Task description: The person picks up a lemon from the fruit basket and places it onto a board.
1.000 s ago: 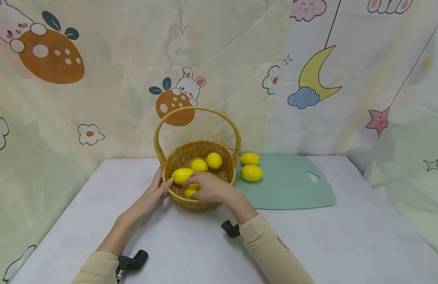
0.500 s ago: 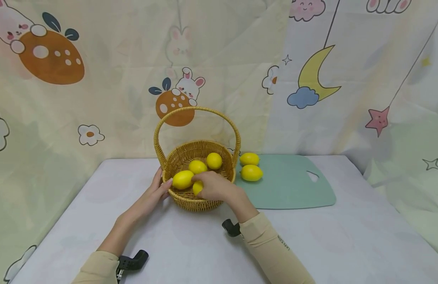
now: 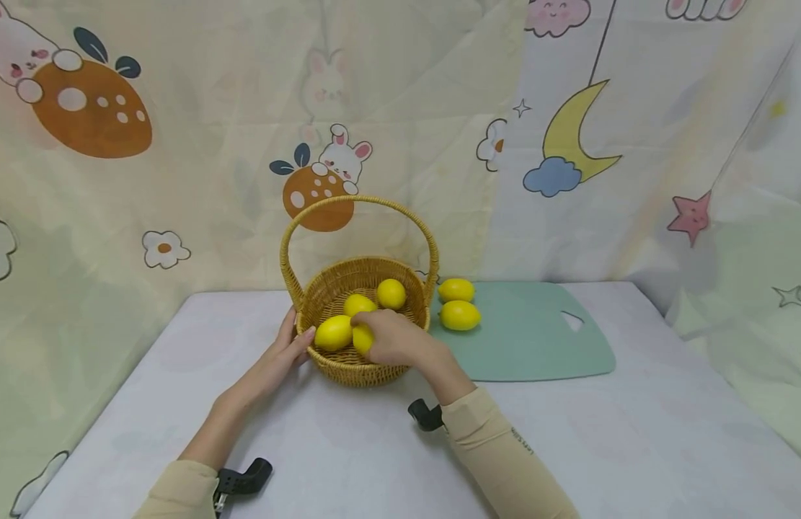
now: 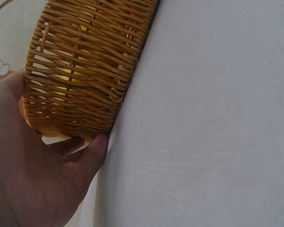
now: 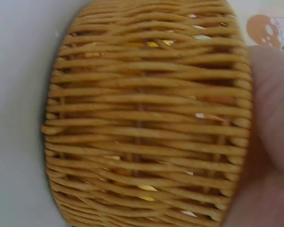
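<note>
On a white counter (image 3: 348,447), near the back edge, the left hand (image 3: 285,349) grips the left side of a wicker basket (image 3: 357,375), thumb at the rim. Inside, three loose lemons (image 3: 334,333) lie near a fourth lemon (image 3: 362,340), held by the right hand (image 3: 400,339). Rightward, two more lemons (image 3: 460,316) rest on a green cutting board (image 3: 530,346) along the back edge.

beige sleeves (image 3: 497,461), dark lettering (image 3: 522,441); black wrist cameras (image 3: 246,477)
</note>
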Available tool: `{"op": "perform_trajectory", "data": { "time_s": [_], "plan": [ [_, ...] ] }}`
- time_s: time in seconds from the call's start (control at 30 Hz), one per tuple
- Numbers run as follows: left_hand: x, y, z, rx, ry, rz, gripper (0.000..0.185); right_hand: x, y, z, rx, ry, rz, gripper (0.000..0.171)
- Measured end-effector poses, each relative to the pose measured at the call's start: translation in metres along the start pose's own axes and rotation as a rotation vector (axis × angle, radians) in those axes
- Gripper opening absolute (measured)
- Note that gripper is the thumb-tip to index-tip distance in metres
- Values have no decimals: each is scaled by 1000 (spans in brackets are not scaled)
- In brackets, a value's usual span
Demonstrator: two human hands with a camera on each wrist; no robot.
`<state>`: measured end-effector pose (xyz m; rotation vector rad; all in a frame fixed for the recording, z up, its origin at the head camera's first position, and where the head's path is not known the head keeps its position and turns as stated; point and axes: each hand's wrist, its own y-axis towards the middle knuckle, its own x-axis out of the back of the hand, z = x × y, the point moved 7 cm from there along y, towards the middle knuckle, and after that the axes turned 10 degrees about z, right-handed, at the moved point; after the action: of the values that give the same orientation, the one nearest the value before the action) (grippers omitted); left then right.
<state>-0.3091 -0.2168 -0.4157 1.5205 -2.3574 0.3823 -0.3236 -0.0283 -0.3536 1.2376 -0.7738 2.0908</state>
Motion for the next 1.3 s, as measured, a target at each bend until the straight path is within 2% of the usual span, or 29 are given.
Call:
{"op": "perform_trajectory", "data": {
  "time_s": [0.2, 0.47, 0.83, 1.03, 1.3],
  "plan": [
    [2, -2, 2, 19, 4, -2, 76, 10, -9, -2, 42, -15, -26, 56],
    [3, -3, 5, 48, 6, -5, 81, 27, -28, -9, 54, 77, -44, 66],
    [0, -1, 4, 24, -4, 0, 77, 53, -52, -17, 78, 99, -129, 69],
    [0, -1, 4, 18, -8, 4, 74, 65, -68, -29, 59, 111, -160, 62],
    [1, 0, 2, 13, 8, 6, 75, 76, -91, -48, 37, 134, -116, 58]
  ]
}}
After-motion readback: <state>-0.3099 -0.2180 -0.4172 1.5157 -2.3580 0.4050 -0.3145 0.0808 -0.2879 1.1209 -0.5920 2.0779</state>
